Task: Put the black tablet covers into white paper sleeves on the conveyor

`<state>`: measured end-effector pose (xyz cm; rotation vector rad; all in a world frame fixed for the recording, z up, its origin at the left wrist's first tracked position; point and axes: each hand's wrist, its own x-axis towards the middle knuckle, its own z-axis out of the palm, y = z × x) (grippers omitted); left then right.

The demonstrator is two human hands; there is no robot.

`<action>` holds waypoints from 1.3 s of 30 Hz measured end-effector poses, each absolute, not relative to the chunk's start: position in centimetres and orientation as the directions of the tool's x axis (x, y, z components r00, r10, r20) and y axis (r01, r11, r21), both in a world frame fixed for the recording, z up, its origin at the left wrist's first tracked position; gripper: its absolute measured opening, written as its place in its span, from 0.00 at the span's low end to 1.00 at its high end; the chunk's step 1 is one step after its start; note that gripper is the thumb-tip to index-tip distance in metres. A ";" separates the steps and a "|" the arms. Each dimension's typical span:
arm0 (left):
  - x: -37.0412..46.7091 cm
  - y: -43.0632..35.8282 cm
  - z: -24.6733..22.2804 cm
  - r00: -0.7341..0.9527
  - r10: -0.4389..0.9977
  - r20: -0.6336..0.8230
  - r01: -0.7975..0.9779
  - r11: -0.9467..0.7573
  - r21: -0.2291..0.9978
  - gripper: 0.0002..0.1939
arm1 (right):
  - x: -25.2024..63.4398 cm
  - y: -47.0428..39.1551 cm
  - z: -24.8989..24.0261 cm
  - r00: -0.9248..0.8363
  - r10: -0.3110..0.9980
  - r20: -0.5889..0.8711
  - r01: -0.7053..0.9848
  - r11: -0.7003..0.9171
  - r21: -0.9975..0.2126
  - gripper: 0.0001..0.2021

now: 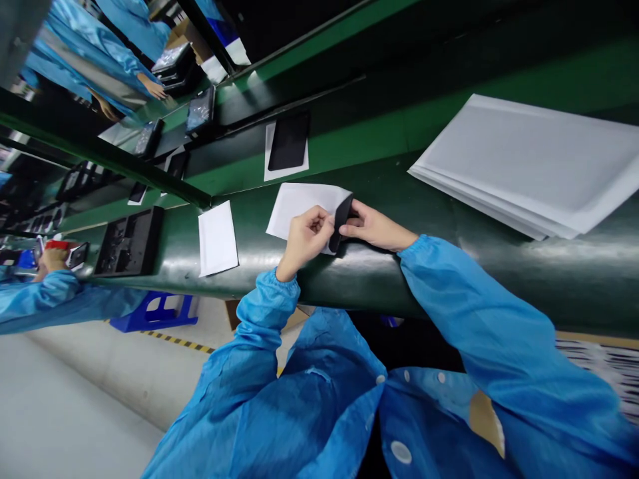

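Observation:
A white sheet (302,201) lies on the green bench in front of me. Its right end is bent up and shows a black underside (342,216). My left hand (307,238) is closed over the sheet, thumb and forefinger pinched at the edge of the black part. From the other side, my right hand (372,226) grips the raised black end between thumb and fingers. Whether black and white are separate layers I cannot tell. To the left lies another white sheet (218,238) with a thin dark edge.
A stack of large white sheets (529,166) lies at right. A black panel (289,141) rests on white paper behind my hands. A black compartmented tray (128,241) and a green post (200,196) stand left. Co-workers in blue sleeves (54,289) are at left; a blue stool (156,311) stands below.

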<state>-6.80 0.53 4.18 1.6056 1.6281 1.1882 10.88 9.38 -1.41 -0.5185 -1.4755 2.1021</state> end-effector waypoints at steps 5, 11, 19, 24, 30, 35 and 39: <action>-5.1 0.6 4.3 -0.038 0.970 0.241 0.478 -0.194 0.857 0.22 | 10.5 9.5 -1.9 -0.777 0.625 0.071 -0.228 -0.176 -0.958 0.38; -6.2 0.7 3.4 -0.026 0.978 0.209 0.474 -0.172 0.863 0.24 | 10.4 9.7 -2.0 -0.687 0.723 0.069 -0.231 -0.127 -0.965 0.28; -11.0 -1.0 1.8 0.197 0.961 0.193 0.887 -0.258 0.383 0.36 | 10.1 10.5 -1.5 -0.474 0.875 -0.102 -0.283 -0.261 -0.923 0.17; -15.5 0.5 0.8 0.164 0.964 0.207 0.935 -0.219 0.278 0.35 | 9.9 10.9 -0.6 -0.337 0.918 -0.211 -0.348 -0.330 -0.878 0.12; -15.0 4.3 1.6 0.077 0.860 0.504 0.914 -0.263 0.309 0.28 | 10.0 11.7 1.0 -0.264 0.927 -0.267 -0.589 -0.375 -0.716 0.08; -8.8 9.1 3.8 0.225 0.731 0.644 0.821 -0.499 0.279 0.22 | 10.8 12.3 1.2 -0.233 0.940 -0.249 -0.612 -0.341 -0.714 0.10; -0.6 14.8 4.8 0.506 0.730 0.460 0.745 -0.638 0.193 0.25 | 10.7 12.1 0.8 -0.311 0.924 -0.222 -0.573 -0.369 -0.732 0.09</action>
